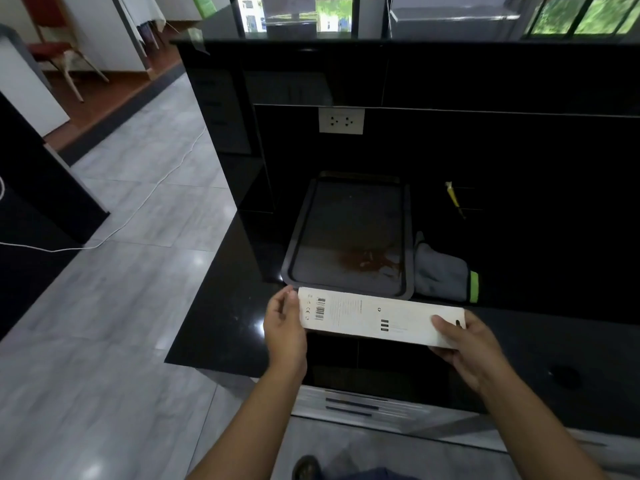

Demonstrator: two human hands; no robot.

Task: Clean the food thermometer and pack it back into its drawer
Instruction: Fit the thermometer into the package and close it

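Both hands grip long white box: left hand (284,325) pinches barcode end, right hand (462,344) wraps opposite end, thumb on top. Box (375,317) held above black table (221,327) near edge, long axis left-right, right end slightly nearer. Printed face up: barcode, small marks, fine text. Beyond: dark tray (294,247) with brown stain, grey cloth (438,273) with green edge just right. Farther: yellow-handled tool (454,199), wall socket (341,120).
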